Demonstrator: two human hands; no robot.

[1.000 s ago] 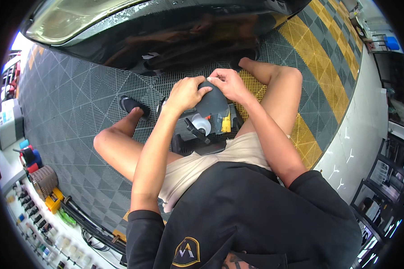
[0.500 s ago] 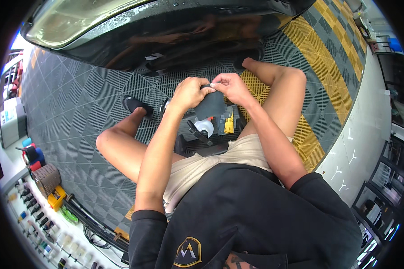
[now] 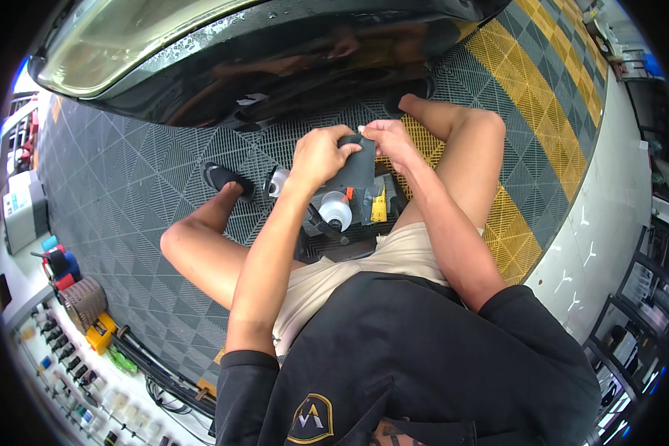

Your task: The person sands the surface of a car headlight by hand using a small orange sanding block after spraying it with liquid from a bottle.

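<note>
Between my knees, a dark grey sheet point(image 3: 354, 172), which looks like sandpaper, hangs from my two hands. My left hand point(image 3: 321, 157) is closed on its upper left part, with the thumb lying over the sheet. At the top right corner, my right hand point(image 3: 391, 143) pinches the edge between thumb and fingertips. Under the sheet, a white spray bottle point(image 3: 335, 212) with a black trigger lies on a dark stool or tray. Beside it is a yellow-labelled packet point(image 3: 379, 205). Another whitish bottle point(image 3: 278, 183) stands to the left, partly behind my left forearm.
A glossy black car bumper point(image 3: 275, 74) with water drops and a headlight point(image 3: 134, 37) spans the far side. Grey and yellow grid tiles point(image 3: 149, 171) cover the floor. To the left stand a wire-like basket point(image 3: 83, 299), a yellow case point(image 3: 101, 332) and shelves of small bottles point(image 3: 67, 357).
My right hand has shifted slightly right along the sheet's top edge. My left hand has moved a little right too, and more of the bottles below shows.
</note>
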